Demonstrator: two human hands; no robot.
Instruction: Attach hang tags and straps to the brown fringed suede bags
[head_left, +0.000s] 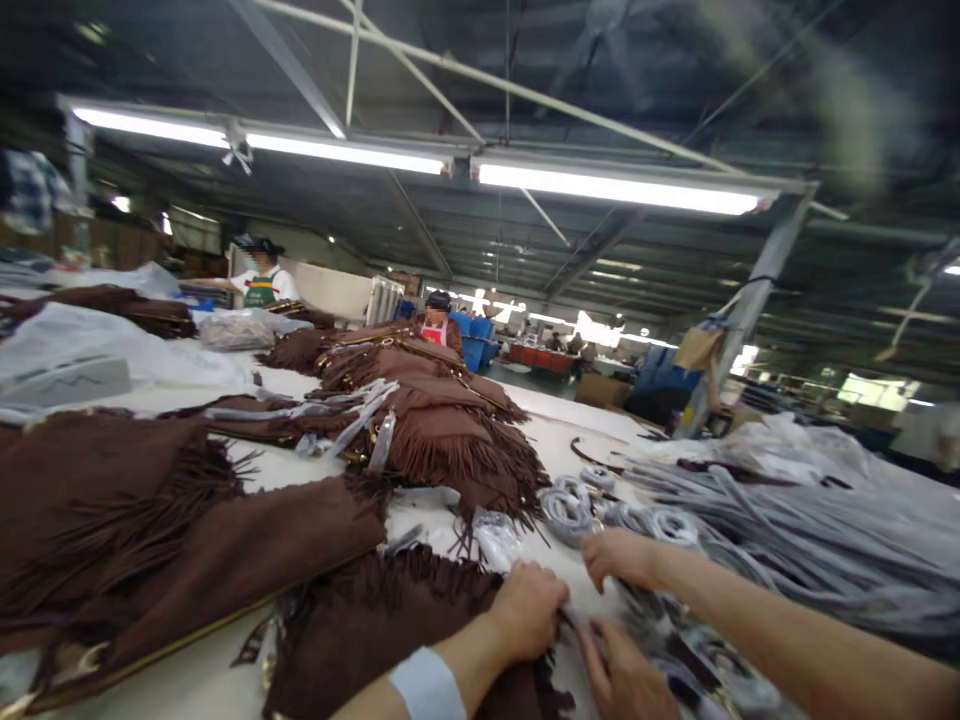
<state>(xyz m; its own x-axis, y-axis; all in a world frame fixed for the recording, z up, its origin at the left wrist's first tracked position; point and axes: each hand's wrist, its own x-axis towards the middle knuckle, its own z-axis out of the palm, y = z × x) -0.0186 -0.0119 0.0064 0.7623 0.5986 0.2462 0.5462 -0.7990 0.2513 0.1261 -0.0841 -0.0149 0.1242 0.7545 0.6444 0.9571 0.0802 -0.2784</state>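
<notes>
My left hand (529, 612), with a pale blue band (427, 686) at the wrist, is closed over the edge of a dark brown fringed suede bag (397, 625). A thin grey strip (574, 616) runs from it to my right hand (628, 672), whose thumb and fingers close on the strip's other end. Motion blur hides the strip's exact kind. Just above my right hand, another person's hand (622, 556) reaches in from the right, fingers bent down over the coiled straps.
Brown fringed bags (442, 430) are piled ahead, with more bags (285, 540) at left. Grey-wrapped straps (795, 530) heap at right beside coiled straps (568, 508). A small clear plastic packet (496, 540) lies near my left hand. Two people stand farther back.
</notes>
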